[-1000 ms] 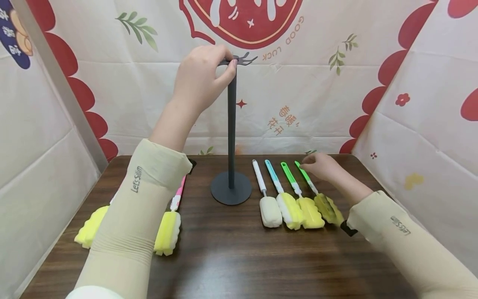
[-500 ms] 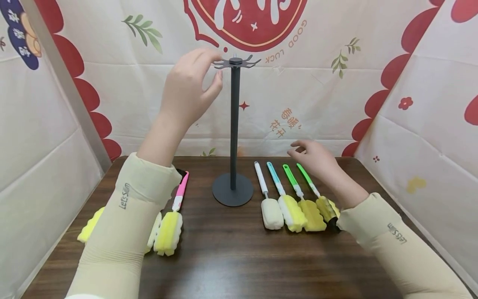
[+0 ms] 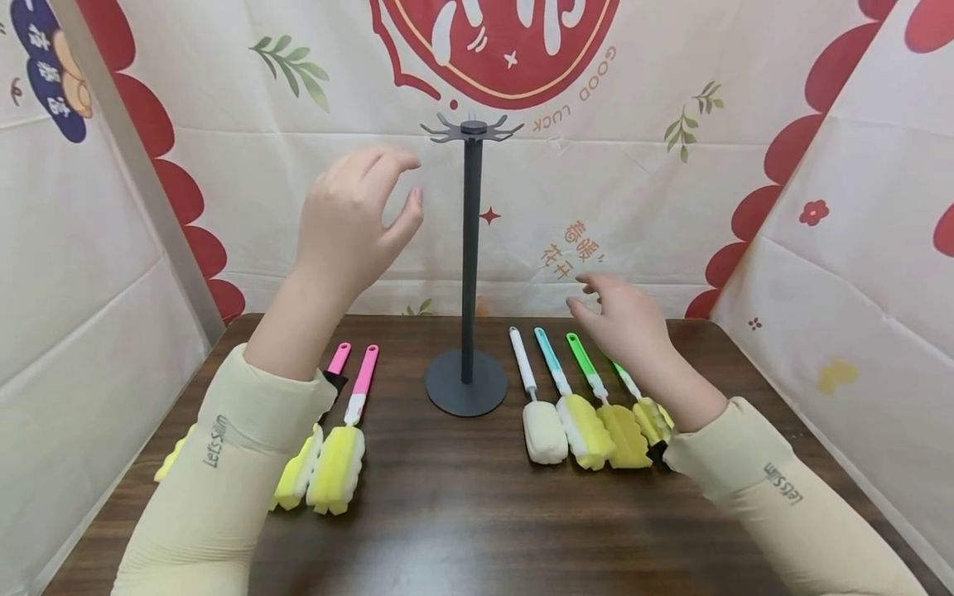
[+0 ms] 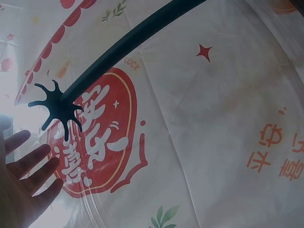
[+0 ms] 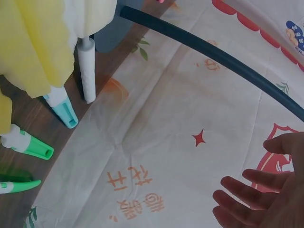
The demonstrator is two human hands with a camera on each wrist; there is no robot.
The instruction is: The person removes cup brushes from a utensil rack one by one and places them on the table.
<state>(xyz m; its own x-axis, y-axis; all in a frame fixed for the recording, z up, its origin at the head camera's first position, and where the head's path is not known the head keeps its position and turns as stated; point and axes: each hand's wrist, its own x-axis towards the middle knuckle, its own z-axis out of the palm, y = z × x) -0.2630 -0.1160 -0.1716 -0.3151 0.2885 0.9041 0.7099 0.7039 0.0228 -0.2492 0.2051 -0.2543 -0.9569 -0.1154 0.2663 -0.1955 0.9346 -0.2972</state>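
Observation:
A dark stand (image 3: 469, 265) with a round base and a hooked top (image 3: 473, 128) rises mid-table. My left hand (image 3: 350, 207) hovers left of its pole, below the hooks, fingers loosely bent around nothing; its spread fingers also show in the left wrist view. My right hand (image 3: 626, 319) hangs in the air near the handles of a row of sponge brushes, holding nothing. That row has a white brush (image 3: 544, 430), a blue-handled brush (image 3: 585, 430), a green-handled brush (image 3: 624, 434) and another green-handled brush (image 3: 652, 418), partly hidden by my right arm.
Left of the stand lie a pink-handled sponge brush (image 3: 337, 468) and a second pink-handled one (image 3: 298, 476), partly behind my left arm. A further yellow sponge (image 3: 173, 459) peeks out at far left. A printed cloth (image 3: 358, 83) encloses the brown table (image 3: 447, 530).
My left hand has let go of the stand's top and come down to the left. My right hand has lifted off the outer green handle and shifted left.

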